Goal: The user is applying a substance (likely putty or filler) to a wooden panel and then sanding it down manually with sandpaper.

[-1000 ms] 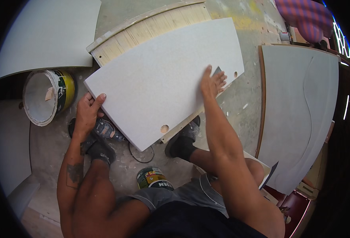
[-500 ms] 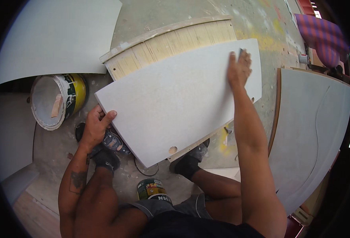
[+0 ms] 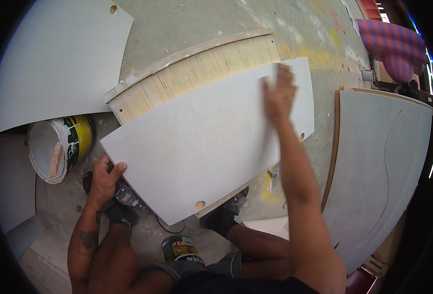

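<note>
A white board panel (image 3: 201,142) with round holes near its corners lies slanted over a yellowish wooden piece. My left hand (image 3: 104,179) is closed on the panel's left edge, thumb on top and fingers curled underneath. Over the panel's right part is my right hand (image 3: 281,95), somewhat blurred, palm down with its fingers stretched forward. Between its thumb and fingers shows the edge of a small grey sheet (image 3: 276,73) that looks like sandpaper; most of it is hidden under the hand.
The slatted wooden piece (image 3: 177,78) supports the panel. A paint-smeared bucket (image 3: 45,149) lies left, below another white panel (image 3: 64,63). A large grey panel (image 3: 373,152) stands right. A smaller can (image 3: 181,247) is between my legs. Striped cloth (image 3: 393,46) hangs far right.
My right hand has swept slightly left over the panel, away from its right edge. The left hand keeps its hold. The whole view has shifted a little.
</note>
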A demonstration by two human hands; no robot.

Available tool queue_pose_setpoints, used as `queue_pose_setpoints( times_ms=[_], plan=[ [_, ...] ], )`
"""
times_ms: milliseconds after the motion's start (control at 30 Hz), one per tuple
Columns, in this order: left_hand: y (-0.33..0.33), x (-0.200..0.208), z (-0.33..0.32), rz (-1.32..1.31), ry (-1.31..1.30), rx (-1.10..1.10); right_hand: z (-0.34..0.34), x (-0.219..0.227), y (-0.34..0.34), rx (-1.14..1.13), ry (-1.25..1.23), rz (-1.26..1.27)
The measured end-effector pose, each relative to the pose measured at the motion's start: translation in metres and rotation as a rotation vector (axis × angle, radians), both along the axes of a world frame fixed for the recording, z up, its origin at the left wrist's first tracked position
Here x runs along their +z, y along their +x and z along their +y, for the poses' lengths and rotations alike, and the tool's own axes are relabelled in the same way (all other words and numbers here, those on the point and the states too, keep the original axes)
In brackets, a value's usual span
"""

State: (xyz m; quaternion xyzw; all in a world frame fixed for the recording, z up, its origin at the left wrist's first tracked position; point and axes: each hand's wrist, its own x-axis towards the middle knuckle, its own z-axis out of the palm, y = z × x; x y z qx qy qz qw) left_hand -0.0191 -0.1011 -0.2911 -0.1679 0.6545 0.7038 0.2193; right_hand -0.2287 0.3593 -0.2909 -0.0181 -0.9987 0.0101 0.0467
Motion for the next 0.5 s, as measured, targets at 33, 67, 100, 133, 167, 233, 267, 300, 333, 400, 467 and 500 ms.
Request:
queue_pose_setpoints(
  times_ms=[33,67,100,133,167,233,267,300,333,400,467,500],
  plan=[
    [0.0,0.0,0.0,0.022,0.016,0.007,0.03,0.005,-0.018,-0.181,-0.051,0.019],
    [0.001,-0.001,0.001,0.004,0.011,-0.001,0.043,0.008,-0.034,-0.436,-0.076,0.0],
    [0.002,-0.001,0.002,0.015,0.005,0.023,0.039,0.008,-0.041,-0.436,-0.13,0.024],
    [0.003,-0.001,0.003,0.029,0.008,0.032,0.024,0.013,-0.033,-0.578,-0.144,0.018],
    [0.003,-0.001,0.003,0.017,-0.006,0.039,-0.005,0.015,-0.024,-0.551,-0.135,-0.01],
    [0.003,-0.001,0.004,0.005,-0.027,0.029,-0.094,0.01,0.022,-0.117,0.089,-0.079],
    [0.003,-0.001,0.005,-0.002,-0.04,0.009,-0.134,0.011,0.056,0.148,-0.016,-0.029],
    [0.002,-0.001,0.005,0.014,-0.05,0.017,-0.165,0.016,0.092,0.34,-0.197,-0.188],
    [0.002,-0.001,0.005,0.033,-0.059,0.029,-0.185,0.018,0.118,0.589,-0.279,-0.323],
    [0.001,0.0,0.005,0.023,-0.037,0.018,-0.18,0.017,0.133,0.657,-0.404,-0.297],
    [0.0,-0.001,0.004,0.017,-0.014,0.048,-0.133,0.016,0.11,0.727,-0.149,-0.322],
    [0.001,-0.001,0.003,0.012,-0.025,0.015,-0.101,0.017,0.09,0.575,-0.161,-0.247]
  ],
)
